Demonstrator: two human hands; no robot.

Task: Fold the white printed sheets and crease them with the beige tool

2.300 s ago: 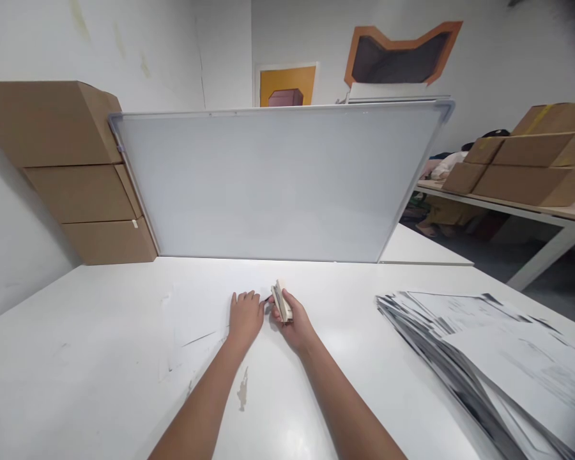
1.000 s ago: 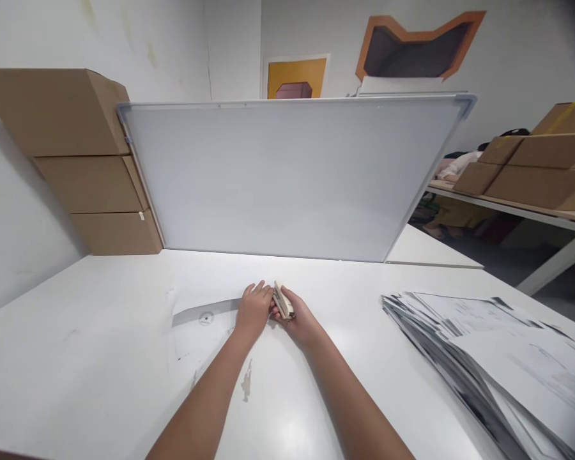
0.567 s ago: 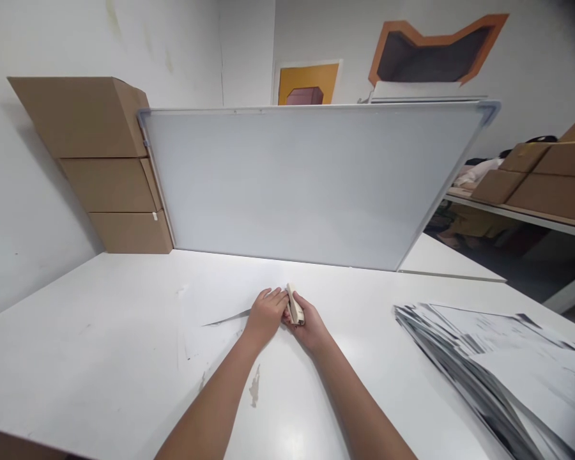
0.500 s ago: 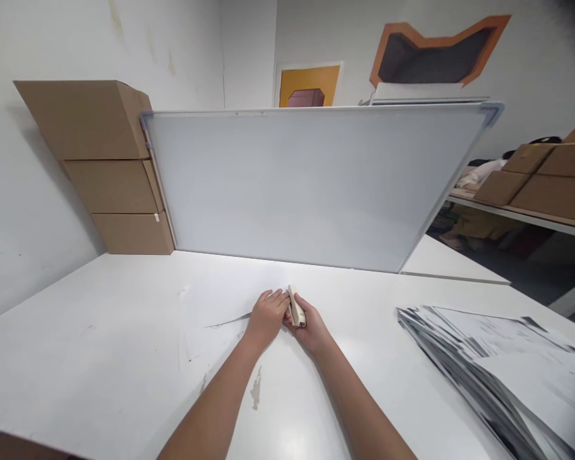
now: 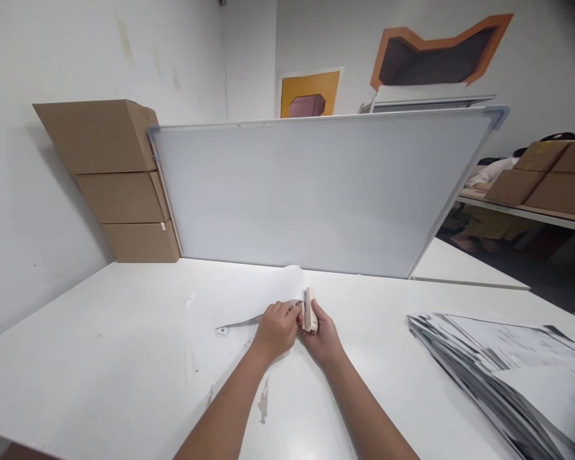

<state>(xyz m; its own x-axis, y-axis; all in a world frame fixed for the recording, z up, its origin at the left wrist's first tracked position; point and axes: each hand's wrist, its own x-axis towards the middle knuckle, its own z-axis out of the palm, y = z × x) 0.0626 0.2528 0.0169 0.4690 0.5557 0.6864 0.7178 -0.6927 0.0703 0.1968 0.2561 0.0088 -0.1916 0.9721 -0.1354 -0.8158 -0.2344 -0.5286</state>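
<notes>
My right hand (image 5: 323,337) grips a small beige stapler (image 5: 309,309), held upright just above the white table (image 5: 100,377). My left hand (image 5: 275,329) pinches the right edge of a few white sheets of paper (image 5: 230,313) at the stapler's mouth. The top sheet is lifted and curls back toward the whiteboard. A small round stamp mark shows on the sheet below it.
A large whiteboard (image 5: 311,191) leans at the table's far edge. Stacked cardboard boxes (image 5: 110,179) stand at the back left. A fanned pile of printed sheets (image 5: 498,370) lies at the right. More boxes sit on another table (image 5: 541,185) at the far right.
The top sheet has lifted and curled up under my left hand. Both hands and the stapler shifted slightly right as the view moved.
</notes>
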